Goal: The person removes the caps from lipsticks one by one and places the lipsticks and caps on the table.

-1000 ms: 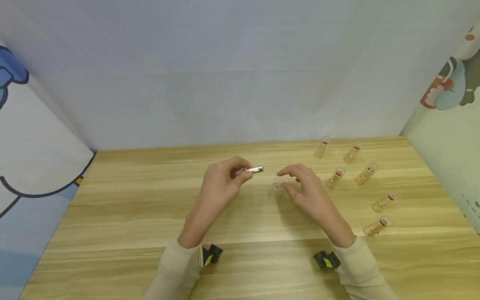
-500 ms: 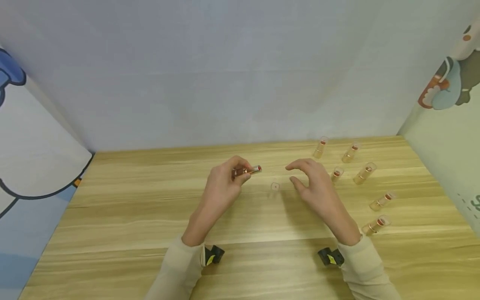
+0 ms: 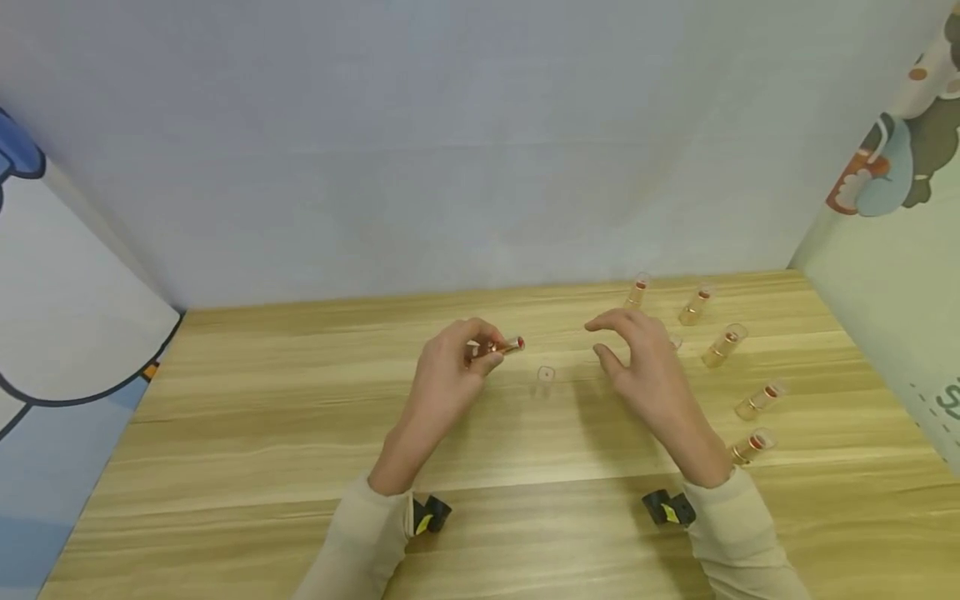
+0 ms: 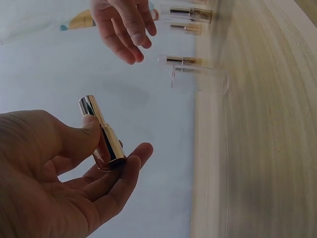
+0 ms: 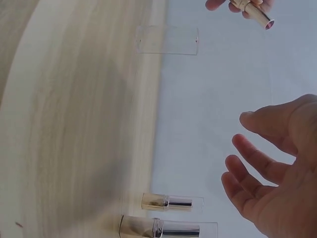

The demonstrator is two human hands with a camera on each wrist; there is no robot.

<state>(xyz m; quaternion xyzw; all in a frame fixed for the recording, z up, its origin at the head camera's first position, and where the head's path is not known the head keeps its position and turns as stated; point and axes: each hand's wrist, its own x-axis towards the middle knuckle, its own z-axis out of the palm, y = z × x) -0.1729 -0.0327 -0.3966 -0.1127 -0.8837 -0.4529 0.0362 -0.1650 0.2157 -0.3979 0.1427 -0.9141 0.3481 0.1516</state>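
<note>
My left hand [image 3: 450, 367] pinches a gold lipstick tube [image 4: 106, 134] between thumb and fingers, tilted above the table. Its red tip points right in the head view, toward my right hand. A clear lipstick cap [image 3: 546, 377] stands on the table between the two hands; the right wrist view shows the same see-through cap [image 5: 167, 40] at the top. My right hand [image 3: 651, 371] hovers to the right of that cap, thumb and fingers spread apart and holding nothing.
Several capped lipsticks stand at the right of the wooden table [image 3: 262, 433], one of them [image 3: 724, 345] just beyond my right hand. A pale cloth backdrop [image 3: 465, 167] rises behind the table. Printed panels [image 3: 892, 275] close off the sides.
My right hand has moved right, away from the clear cap, which stays standing. In my left hand the lipstick has turned, so its red end now faces right.
</note>
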